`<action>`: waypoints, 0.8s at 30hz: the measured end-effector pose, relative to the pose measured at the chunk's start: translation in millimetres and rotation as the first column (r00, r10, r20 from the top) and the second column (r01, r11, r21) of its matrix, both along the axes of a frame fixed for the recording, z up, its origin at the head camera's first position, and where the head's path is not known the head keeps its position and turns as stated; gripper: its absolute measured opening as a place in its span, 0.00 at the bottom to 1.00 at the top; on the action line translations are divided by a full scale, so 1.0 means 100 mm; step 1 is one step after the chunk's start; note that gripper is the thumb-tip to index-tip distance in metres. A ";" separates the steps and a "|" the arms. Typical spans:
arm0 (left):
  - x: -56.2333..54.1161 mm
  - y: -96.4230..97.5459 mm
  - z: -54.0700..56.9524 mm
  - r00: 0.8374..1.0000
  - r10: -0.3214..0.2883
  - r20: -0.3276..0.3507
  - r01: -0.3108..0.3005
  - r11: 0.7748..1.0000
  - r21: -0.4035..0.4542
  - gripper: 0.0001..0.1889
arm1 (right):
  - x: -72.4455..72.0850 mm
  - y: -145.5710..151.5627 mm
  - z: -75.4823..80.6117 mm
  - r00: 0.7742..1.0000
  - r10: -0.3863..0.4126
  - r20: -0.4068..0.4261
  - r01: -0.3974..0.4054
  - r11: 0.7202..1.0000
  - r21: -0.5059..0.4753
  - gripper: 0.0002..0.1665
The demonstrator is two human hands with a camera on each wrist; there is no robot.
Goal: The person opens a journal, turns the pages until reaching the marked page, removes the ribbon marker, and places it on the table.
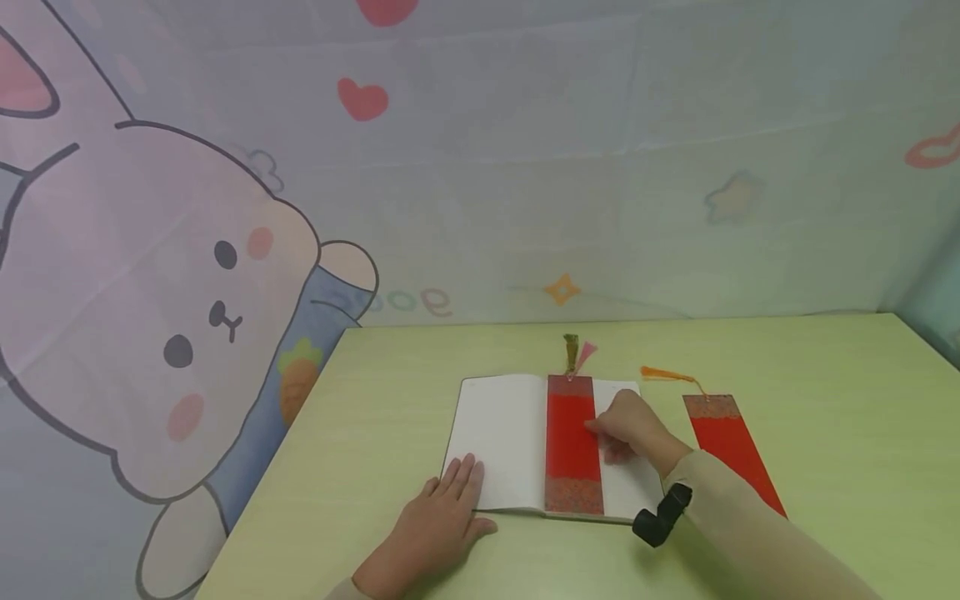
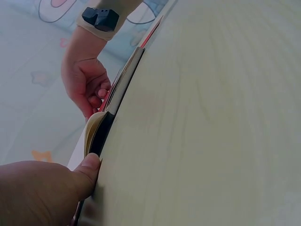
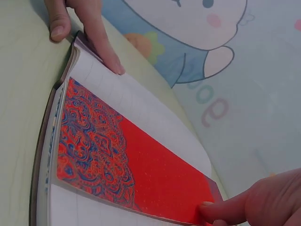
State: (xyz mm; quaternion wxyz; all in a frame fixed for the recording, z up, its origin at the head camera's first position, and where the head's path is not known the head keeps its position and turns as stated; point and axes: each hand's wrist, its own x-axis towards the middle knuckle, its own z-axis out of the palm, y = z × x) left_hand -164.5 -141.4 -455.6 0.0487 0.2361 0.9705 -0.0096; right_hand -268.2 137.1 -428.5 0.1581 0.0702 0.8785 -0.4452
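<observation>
An open notebook (image 1: 498, 442) with blank-looking pages in the head view and faint ruled lines in the right wrist view lies on the table. Along its spine, mostly over the right page, lies a red bookmark (image 1: 572, 433) with patterned ends. My right hand (image 1: 630, 425) pinches the bookmark's right edge, its thumb (image 3: 225, 209) on the red face. Flat fingers of my left hand (image 1: 442, 517) rest on the left page's lower corner, the thumb (image 2: 89, 167) by the notebook's lower edge. Green and pink tassels (image 1: 577, 354) stick out past the top.
To the right of the notebook lies a second red bookmark (image 1: 731, 450) with an orange tassel (image 1: 667, 374), partly hidden by the right sleeve. The pale table (image 1: 360, 417) ends at a cloth backdrop (image 1: 487, 208) printed with a cartoon rabbit. A black wrist camera (image 1: 663, 515) sits on the right wrist.
</observation>
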 end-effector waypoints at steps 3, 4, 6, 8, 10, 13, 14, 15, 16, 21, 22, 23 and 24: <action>0.00 0.00 0.01 1.000 0.001 -0.007 -0.001 1.000 -0.001 0.39 | 0.01 -0.02 0.01 0.999 0.027 -0.039 -0.024 0.996 0.081 0.17; 0.01 0.00 0.01 1.000 0.001 -0.009 -0.001 1.000 0.001 0.39 | 0.00 -0.03 0.02 0.998 0.033 -0.048 -0.028 0.995 0.094 0.17; 0.01 0.00 0.01 1.000 0.001 -0.013 -0.001 1.000 0.000 0.39 | 0.00 -0.04 0.03 0.998 0.035 -0.053 -0.029 0.994 0.105 0.16; 0.01 0.00 0.00 1.000 0.000 -0.016 0.000 1.000 0.003 0.39 | 0.00 -0.04 0.03 0.999 0.024 -0.048 -0.019 0.995 0.097 0.15; 0.00 -0.01 0.00 1.000 -0.001 -0.018 0.001 1.000 0.005 0.38 | -0.01 -0.04 0.02 0.999 0.012 -0.040 -0.009 0.997 0.081 0.15; 0.00 -0.01 -0.01 1.000 -0.003 -0.022 0.003 1.000 0.004 0.38 | -0.02 -0.02 0.00 1.000 -0.003 -0.026 0.005 0.999 0.050 0.15; 0.00 -0.01 -0.01 1.000 -0.003 -0.023 0.003 1.000 0.005 0.38 | -0.03 -0.01 -0.01 1.000 -0.008 -0.022 0.009 0.999 0.037 0.15; 0.00 -0.01 -0.01 1.000 -0.002 -0.022 0.003 1.000 0.004 0.38 | -0.04 0.00 -0.01 1.000 -0.014 -0.015 0.014 1.000 0.019 0.15; 0.01 -0.01 -0.01 1.000 -0.003 -0.022 0.003 1.000 0.007 0.38 | -0.04 0.01 -0.01 1.000 -0.020 -0.008 0.020 1.000 0.004 0.15; 0.02 0.00 0.00 1.000 0.001 -0.010 0.000 1.000 0.020 0.38 | -0.05 0.07 -0.04 1.000 -0.020 0.004 0.020 0.999 -0.047 0.12; 0.02 0.00 0.00 1.000 0.001 -0.010 0.000 1.000 0.023 0.38 | -0.05 0.08 -0.04 1.000 -0.012 0.000 0.012 0.999 -0.046 0.13; 0.02 0.00 0.00 1.000 -0.001 -0.013 0.001 1.000 0.024 0.38 | -0.05 0.09 -0.04 1.000 0.000 -0.006 0.000 0.999 -0.044 0.14; 0.02 0.00 0.01 1.000 -0.002 -0.017 0.002 1.000 0.025 0.38 | -0.04 0.09 -0.04 1.000 0.009 -0.012 -0.009 0.999 -0.042 0.15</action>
